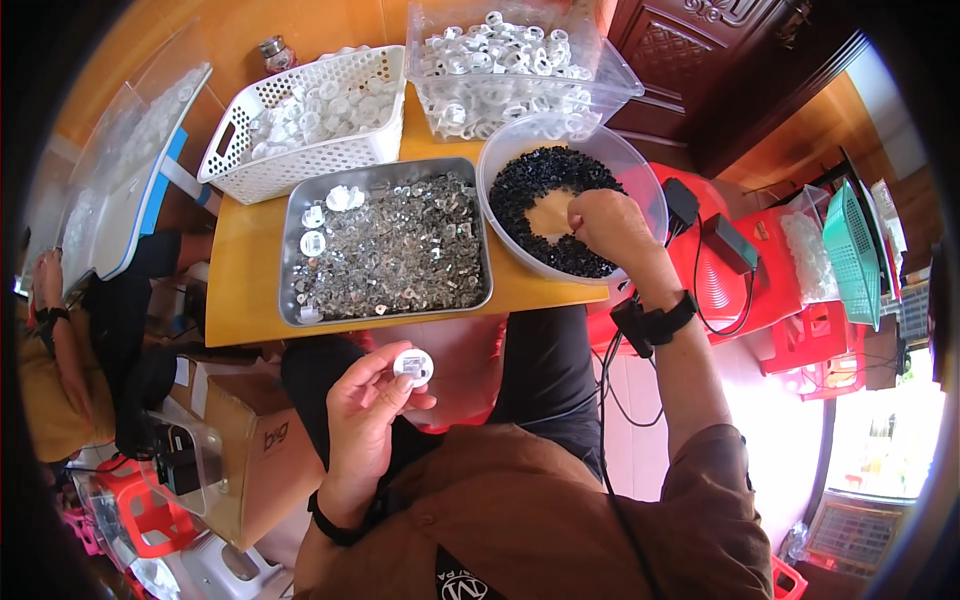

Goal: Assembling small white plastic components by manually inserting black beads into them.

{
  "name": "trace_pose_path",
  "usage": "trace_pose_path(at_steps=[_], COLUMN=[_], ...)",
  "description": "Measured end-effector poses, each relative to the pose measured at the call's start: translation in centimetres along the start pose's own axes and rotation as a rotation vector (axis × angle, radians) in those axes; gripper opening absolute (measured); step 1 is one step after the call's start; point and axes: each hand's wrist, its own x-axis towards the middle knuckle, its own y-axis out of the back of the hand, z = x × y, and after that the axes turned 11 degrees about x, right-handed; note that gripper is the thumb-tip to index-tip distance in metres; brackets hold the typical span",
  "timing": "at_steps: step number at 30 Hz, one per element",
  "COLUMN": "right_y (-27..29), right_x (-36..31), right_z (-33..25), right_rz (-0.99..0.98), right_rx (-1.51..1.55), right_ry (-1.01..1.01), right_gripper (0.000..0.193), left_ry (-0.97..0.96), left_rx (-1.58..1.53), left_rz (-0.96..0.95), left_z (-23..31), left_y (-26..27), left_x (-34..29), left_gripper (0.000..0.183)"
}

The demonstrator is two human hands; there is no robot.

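Observation:
My left hand (362, 412) holds a small round white plastic piece (413, 366) between thumb and fingers, in front of the table's near edge. A little square detail shows in the middle of that piece. My right hand (606, 226) reaches into a round translucent tub (648, 185), fingers pinched together over small black parts (520, 195). What those fingers hold, if anything, is hidden. The black parts ring a bare patch of the tub's bottom. Left of the tub lies a metal tray (289, 245) full of small clear and silvery parts, with a few white pieces at its left side.
Behind the tray stand a white perforated basket (330, 165) and a clear bin (615, 85), both heaped with white pieces. Black adapters (728, 243) and cables lie on red stools at right. Another person's hand (48, 280) is at far left, near a cardboard box (255, 440).

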Motion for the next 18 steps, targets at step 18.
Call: trace_pose_path(at_steps=[18], right_y=[2.1], right_x=[-9.4], right_z=[-14.2], right_rz=[0.133], right_rx=[1.328], right_ry=[0.226], right_gripper=[0.013], left_ry=[-0.15], left_rx=[0.123], left_rz=[-0.242], left_z=[1.2], left_y=[-2.2], left_x=[-0.1], left_gripper=[0.013])
